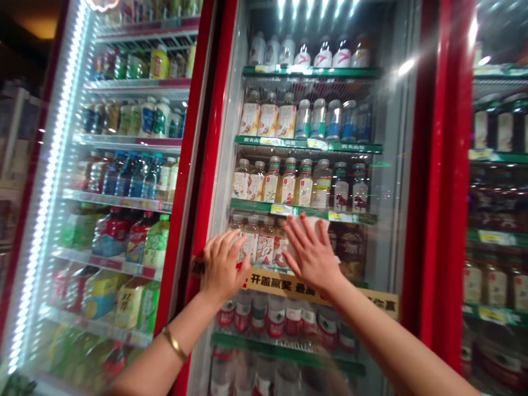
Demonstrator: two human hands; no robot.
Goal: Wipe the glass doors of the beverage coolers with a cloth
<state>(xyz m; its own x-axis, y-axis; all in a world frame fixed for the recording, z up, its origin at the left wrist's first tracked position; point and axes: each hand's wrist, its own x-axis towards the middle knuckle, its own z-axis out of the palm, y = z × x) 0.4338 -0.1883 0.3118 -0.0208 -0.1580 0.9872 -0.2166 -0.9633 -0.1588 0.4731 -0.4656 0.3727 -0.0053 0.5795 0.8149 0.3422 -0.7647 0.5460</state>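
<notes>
My right hand (311, 253) lies spread against the glass door (371, 242) of the middle drinks fridge, fingers stretched upward. Beneath its palm and fingertips shows a white piece, cloth or tissue (324, 224), pressed flat to the glass and mostly hidden. Near the door's left side is my left hand (226, 264), its fingers extended and slightly apart, with nothing visible in them; whether it touches the glass or the red frame (214, 154) I cannot tell. Just below both hands runs a tan strip with Chinese lettering (270, 282).
Behind the glass, bottles stand on green-edged shelves (305, 144). To the left is another fridge with a bright light strip (53, 165) and several rows of drinks (124, 176). A red post (439, 181) and a further fridge with bottles (497, 283) stand at right.
</notes>
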